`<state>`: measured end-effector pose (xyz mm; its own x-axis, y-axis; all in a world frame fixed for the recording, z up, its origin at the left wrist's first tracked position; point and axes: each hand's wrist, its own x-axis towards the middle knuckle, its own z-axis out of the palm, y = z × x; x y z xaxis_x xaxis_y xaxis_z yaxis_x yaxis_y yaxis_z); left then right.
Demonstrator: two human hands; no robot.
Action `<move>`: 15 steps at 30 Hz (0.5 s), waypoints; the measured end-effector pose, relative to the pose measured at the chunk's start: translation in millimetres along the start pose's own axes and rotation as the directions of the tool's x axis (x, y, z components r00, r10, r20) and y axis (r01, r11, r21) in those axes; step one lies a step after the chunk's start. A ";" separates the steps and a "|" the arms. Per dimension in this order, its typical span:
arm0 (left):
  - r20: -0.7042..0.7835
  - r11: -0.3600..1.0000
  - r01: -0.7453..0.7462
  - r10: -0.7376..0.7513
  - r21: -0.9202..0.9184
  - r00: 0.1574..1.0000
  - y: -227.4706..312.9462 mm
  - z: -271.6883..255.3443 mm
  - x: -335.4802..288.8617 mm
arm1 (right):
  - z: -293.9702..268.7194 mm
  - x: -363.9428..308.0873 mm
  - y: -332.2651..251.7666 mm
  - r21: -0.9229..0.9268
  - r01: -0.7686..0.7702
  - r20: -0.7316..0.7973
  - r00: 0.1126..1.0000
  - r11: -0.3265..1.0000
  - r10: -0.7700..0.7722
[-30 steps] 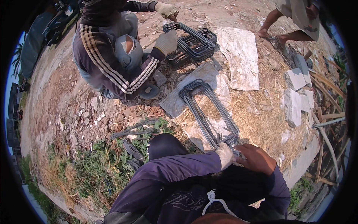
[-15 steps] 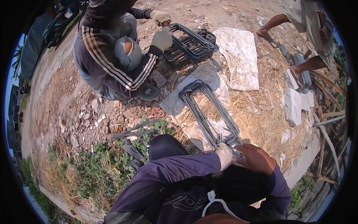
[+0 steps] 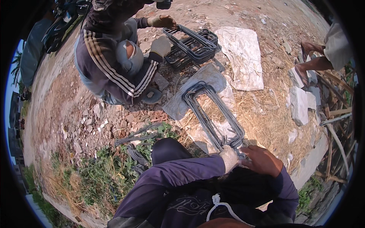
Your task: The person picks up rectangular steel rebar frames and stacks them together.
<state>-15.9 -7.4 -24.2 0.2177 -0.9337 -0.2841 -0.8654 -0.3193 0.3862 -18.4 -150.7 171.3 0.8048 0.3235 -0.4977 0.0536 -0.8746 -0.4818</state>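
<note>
A bundle of rectangular steel rebar stirrups (image 3: 224, 112) lies in front of me, its near end at my hands. My left hand (image 3: 229, 157), in a pale knitted glove, is closed on the near end of the bundle. Close beside it is my bare right hand (image 3: 262, 160), its thumb and fingers bent together at the near right corner; what they pinch is too small to make out. Short bent rod ends stick up inside the frame near my left hand. A grey sheet (image 3: 178, 100) lies partly under the far end.
A crouching co-worker (image 3: 114, 57) with gloved hands is at another stirrup stack (image 3: 195, 47), far left. A white sack (image 3: 243, 59) lies beyond. Another person's feet (image 3: 304, 70) stand near concrete blocks (image 3: 299, 104) and wooden poles at right. Weeds (image 3: 106, 173) and loose rods (image 3: 138, 135) are left.
The co-worker's gloved hands have shifted apart slightly at the far stack. The person at right has stepped onto the blocks, farther right. My hands have stayed at the near end of the bundle.
</note>
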 end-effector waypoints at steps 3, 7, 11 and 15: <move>-0.011 1.000 0.006 -0.006 0.015 1.000 1.3 -3.9 -2.9 | -1.6 0.2 -1.0 -0.007 -0.007 0.009 1.000 1.000 0.007; 0.039 0.999 -0.040 0.040 -0.002 0.998 -2.4 -6.6 -3.2 | 1.6 0.9 1.6 -0.025 0.017 -0.002 1.000 1.000 -0.017; 0.087 0.999 -0.015 0.010 0.049 0.996 1.0 -17.6 -5.4 | 1.7 1.4 1.7 -0.018 0.014 0.000 1.000 1.000 -0.014; 0.073 0.999 0.013 -0.017 0.052 0.997 2.0 -18.3 -5.7 | 3.2 0.7 3.8 -0.016 0.022 -0.009 1.000 1.000 -0.023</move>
<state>-10.6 -5.8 -5.7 0.1986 -0.9139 -0.3539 -0.8849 -0.3225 0.3361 -19.5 -152.7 166.8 0.8085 0.3400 -0.4804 0.0811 -0.8728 -0.4812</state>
